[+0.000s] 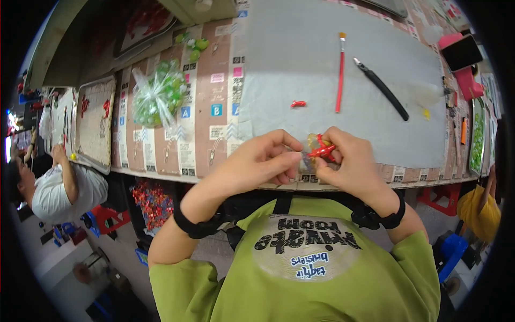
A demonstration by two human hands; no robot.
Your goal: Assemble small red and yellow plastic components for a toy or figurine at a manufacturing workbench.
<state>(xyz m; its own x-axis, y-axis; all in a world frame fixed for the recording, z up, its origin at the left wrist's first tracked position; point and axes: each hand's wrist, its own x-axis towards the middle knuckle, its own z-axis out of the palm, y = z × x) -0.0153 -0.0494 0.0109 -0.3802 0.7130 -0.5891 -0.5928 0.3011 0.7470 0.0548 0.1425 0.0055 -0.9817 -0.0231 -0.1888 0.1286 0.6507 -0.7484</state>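
Holding both hands together over the near edge of the table point(161, 161), you pinch 1 small red piece point(322, 151) between them. Your left hand point(252, 163) has its fingers curled in from the left, thumb and fingertips closed against a small yellowish clear part point(310, 145) that sits just behind the red piece. Your right hand point(348, 161) clamps the red piece from the right, fingers bent tight around it. Whether the red piece and the clear part are joined, you cannot tell from this view.

Farther out on the grey mat point(300, 59) lies another small red piece point(298, 103), well apart from your hands. Beside it lie 1 red-handled brush point(340, 72) and 1 black-handled tool point(382, 88). To your left, a clear bag of green pieces point(159, 96) rests on the cardboard covering.
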